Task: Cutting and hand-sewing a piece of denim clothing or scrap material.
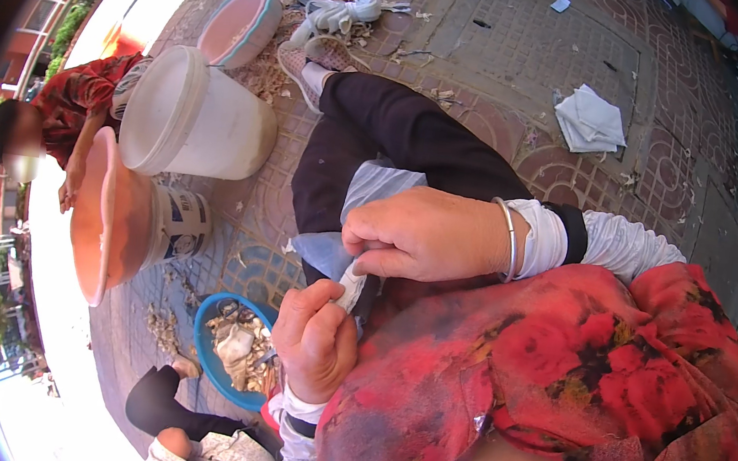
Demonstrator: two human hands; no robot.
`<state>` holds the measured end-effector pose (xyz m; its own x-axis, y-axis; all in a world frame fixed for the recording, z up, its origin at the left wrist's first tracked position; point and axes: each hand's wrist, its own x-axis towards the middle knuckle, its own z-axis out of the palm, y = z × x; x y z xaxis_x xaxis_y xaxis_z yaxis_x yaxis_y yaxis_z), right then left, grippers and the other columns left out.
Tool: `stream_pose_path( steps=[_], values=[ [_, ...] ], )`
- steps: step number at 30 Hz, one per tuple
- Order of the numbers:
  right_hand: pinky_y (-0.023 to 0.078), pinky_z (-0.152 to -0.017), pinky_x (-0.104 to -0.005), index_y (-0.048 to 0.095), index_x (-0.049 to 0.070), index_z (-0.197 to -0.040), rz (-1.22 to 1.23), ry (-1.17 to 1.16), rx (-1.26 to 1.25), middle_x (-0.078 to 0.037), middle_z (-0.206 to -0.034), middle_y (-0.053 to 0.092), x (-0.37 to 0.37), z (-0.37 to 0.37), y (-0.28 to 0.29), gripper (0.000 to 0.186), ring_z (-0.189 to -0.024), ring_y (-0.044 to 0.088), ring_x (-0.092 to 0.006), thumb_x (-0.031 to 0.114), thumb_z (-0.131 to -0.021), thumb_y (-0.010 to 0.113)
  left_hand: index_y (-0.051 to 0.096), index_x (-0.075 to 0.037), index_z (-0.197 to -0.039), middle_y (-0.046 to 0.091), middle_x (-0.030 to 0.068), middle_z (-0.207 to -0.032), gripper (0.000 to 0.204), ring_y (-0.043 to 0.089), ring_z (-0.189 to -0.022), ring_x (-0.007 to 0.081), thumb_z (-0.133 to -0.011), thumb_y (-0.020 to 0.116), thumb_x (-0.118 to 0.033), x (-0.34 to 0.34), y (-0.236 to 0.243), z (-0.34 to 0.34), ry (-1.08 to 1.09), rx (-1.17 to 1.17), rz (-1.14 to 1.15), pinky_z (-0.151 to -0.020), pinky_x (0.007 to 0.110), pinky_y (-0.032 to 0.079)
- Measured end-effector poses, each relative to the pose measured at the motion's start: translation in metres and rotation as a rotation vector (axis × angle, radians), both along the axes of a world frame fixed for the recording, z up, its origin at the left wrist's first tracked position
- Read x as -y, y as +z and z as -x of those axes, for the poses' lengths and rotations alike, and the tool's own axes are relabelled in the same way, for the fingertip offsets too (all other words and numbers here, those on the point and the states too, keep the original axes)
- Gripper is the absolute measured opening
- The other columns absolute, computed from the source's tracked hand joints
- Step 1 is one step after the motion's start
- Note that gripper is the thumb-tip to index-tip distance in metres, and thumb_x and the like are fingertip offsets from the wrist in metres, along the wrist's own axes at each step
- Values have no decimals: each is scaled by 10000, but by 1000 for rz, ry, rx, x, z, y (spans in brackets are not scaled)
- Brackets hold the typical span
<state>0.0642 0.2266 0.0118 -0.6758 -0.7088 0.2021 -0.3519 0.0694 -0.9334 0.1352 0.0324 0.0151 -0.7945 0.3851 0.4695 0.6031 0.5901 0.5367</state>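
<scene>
My right hand [437, 236], with a metal bracelet at the wrist, is closed, thumb and fingers pinching one end of a small, pale, narrow piece [350, 289]. The other end is gripped by the curled fingers of my left hand [316, 339], just below and to the left. I cannot make out what the piece is. Both hands are close together above my lap, in front of a red floral garment [573, 366]. Pale translucent sheeting [381, 183] shows by the dark trousers [424, 122]. Left of my left hand, a blue basin [204, 360] holds whitish and brown scraps.
A white bucket [225, 125] lies tilted beside a pink-lined basin [235, 25]. An orange basin [101, 216] adjoins a printed white bucket [181, 221]; a person [89, 109] leans beside it. Another person [208, 450] sits at bottom left. White sheets [591, 120] and scraps lie on the paving.
</scene>
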Motion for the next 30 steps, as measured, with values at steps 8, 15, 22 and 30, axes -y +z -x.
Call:
stream_pose_path(
  steps=[8,15,22,30],
  values=[
    [446,-614,-356,545,37,-715,-497,69,-381,-118,-708,522,-16,-2,6,142,-694,563,-286,165,-756,588,476,-48,-811,558,133,-865,299,496,-641,225,-592,569,134,1,0,4,-43,15,28,-543,299,397],
    [433,-597,-308,568,8,-730,121,6,-174,-109,-745,551,-11,4,-9,158,-670,553,-238,157,-780,546,479,-42,-812,562,130,-850,267,520,-657,212,-631,570,133,-2,-1,7,-55,42,-11,-564,277,415],
    [421,-544,-308,503,20,-780,168,325,242,-79,-699,522,-12,3,-12,166,-581,519,-212,175,-841,510,548,-8,-808,582,145,-821,186,573,-680,275,-650,584,84,-5,-5,3,39,206,-73,-590,311,457],
    [428,-551,-375,447,40,-760,-389,199,-456,-121,-732,475,-54,11,-25,247,-686,520,-303,268,-849,476,558,-3,-825,583,145,-788,169,573,-681,264,-679,572,81,-14,-2,9,-38,343,-89,-609,296,453]
  ],
)
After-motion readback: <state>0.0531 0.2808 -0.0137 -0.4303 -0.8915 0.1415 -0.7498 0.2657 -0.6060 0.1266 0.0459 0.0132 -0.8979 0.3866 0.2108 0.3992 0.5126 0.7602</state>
